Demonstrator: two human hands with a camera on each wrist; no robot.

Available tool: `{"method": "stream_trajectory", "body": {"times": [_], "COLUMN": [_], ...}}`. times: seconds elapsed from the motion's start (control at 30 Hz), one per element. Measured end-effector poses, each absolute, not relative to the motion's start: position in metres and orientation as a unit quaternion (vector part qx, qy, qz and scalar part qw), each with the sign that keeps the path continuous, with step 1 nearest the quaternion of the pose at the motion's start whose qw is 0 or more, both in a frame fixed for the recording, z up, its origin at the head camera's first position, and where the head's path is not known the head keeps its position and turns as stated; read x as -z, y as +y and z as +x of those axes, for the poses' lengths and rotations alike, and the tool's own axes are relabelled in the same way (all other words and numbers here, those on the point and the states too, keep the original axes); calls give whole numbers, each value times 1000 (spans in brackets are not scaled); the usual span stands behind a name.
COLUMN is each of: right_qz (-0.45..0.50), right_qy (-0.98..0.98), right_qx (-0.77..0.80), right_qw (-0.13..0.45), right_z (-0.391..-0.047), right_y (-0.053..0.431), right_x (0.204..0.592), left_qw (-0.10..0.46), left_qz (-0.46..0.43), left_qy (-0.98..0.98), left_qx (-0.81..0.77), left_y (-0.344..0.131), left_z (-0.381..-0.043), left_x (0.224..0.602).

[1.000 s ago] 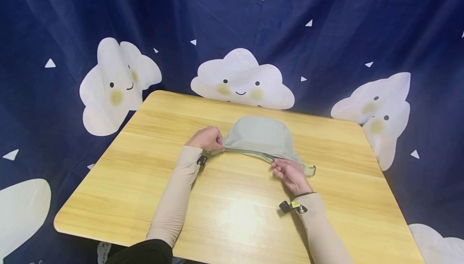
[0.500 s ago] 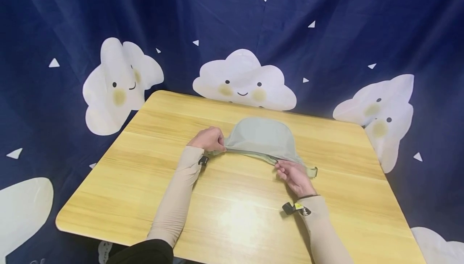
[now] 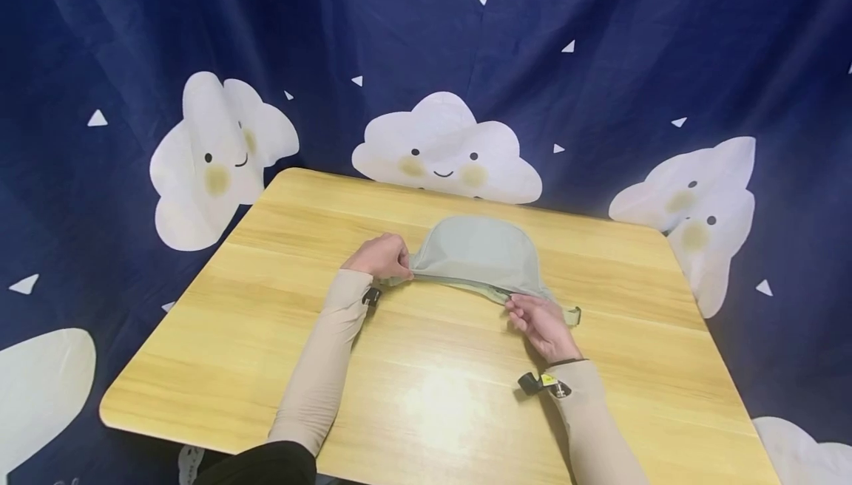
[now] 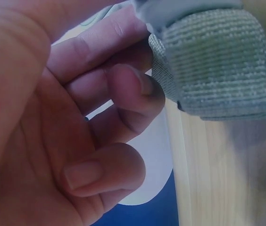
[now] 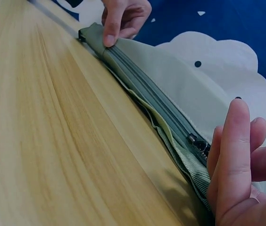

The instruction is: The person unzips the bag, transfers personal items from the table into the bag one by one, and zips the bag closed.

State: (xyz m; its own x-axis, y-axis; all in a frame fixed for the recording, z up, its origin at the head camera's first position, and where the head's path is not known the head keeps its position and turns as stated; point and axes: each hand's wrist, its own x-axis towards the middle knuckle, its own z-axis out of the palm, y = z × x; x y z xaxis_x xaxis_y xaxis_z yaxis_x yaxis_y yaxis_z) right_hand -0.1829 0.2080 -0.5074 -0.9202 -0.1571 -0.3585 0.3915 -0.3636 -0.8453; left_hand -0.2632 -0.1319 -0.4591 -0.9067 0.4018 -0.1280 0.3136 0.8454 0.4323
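A pale green waist bag (image 3: 479, 252) lies on the table, its rounded body pointing away and its zipper edge towards me. My left hand (image 3: 379, 256) pinches the bag's left end; the right wrist view shows the thumb of that left hand (image 5: 121, 21) pressing beside the zipper's end. A woven strap (image 4: 218, 66) hangs by the left fingers. My right hand (image 3: 539, 322) is at the zipper's right part, thumb and fingertips pinching by the black zipper slider (image 5: 199, 143). Between left thumb and slider, the zipper (image 5: 147, 87) looks joined. Right fingers partly hide the pull.
The wooden table (image 3: 426, 381) has rounded corners. A strap end with a buckle (image 3: 572, 316) sticks out right of the bag. Behind the table hangs a dark blue curtain (image 3: 413, 19) with white clouds and triangles.
My right hand has shifted slightly right along the zipper edge. The left hand keeps its hold on the bag's left end, and the bag stays nearly in place.
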Motion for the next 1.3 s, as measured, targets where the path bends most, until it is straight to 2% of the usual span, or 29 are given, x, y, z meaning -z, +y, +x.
{"method": "stream_trajectory", "body": {"times": [0.27,0.53,1.3], "right_qz": [56,118,122], "right_qy": [539,541,537], "right_qx": [824,816,818], "right_qw": [164,165,166], "right_z": [-181,-183,-179], "right_y": [210,207,214], "right_x": [514,508,505], "left_qw": [104,101,109], "left_qz": [187,190,198], "left_qy": [955,955,952], "left_qx": [-203,-204,-205], "left_y": [-133,-132,-131], "left_z": [-263,-263,-265], "left_x": [462,462,461]}}
